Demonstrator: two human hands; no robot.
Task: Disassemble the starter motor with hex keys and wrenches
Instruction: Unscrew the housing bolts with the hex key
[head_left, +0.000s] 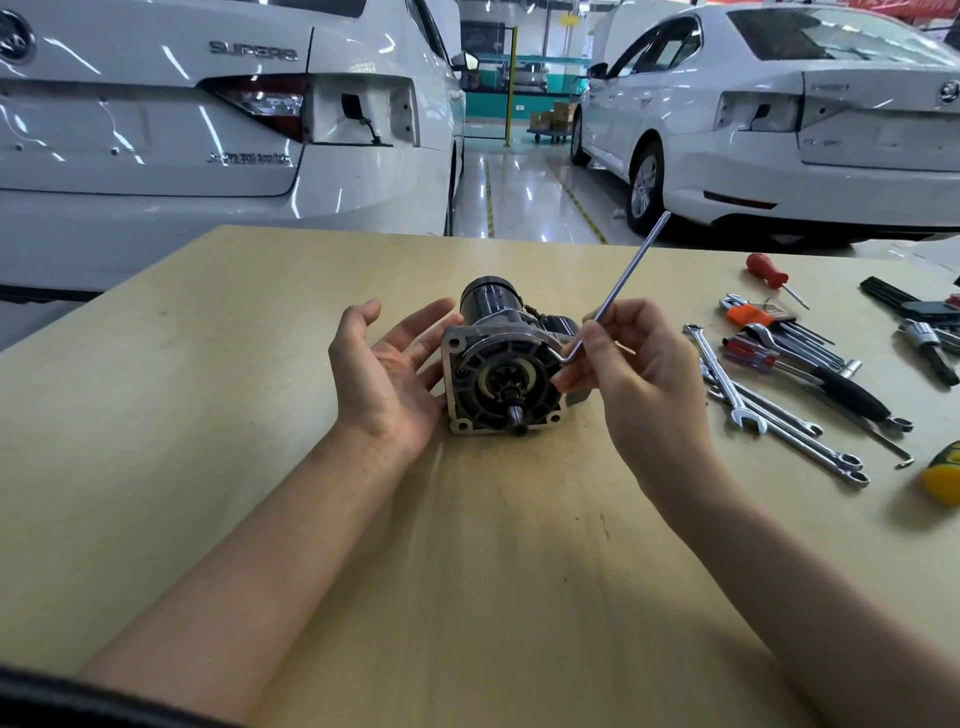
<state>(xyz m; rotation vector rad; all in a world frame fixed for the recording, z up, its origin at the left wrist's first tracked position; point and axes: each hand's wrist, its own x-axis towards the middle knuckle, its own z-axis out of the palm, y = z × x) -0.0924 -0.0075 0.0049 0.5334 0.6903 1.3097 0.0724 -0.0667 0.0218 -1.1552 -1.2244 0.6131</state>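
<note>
— Where is the motor?
— The black-and-silver cylindrical starter motor lies on the pale wooden desk, between both hands; the left hand rests beside it, grip apart, fingers relaxed.
— And the right?
— The right hand has its grip clamped on a long silver L-shaped hex key; chrome wrenches lie further right.

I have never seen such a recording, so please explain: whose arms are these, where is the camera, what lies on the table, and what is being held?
There is no machine here: a person works with bare hands, and the single picture comes from a camera worn on the head, looking down. On the wooden table lies a starter motor. The left hand is open beside it, its fingers by the housing. The right hand pinches a long hex key near its bend. At the right lie wrenches and a red screwdriver. Behind are white cars.
</note>
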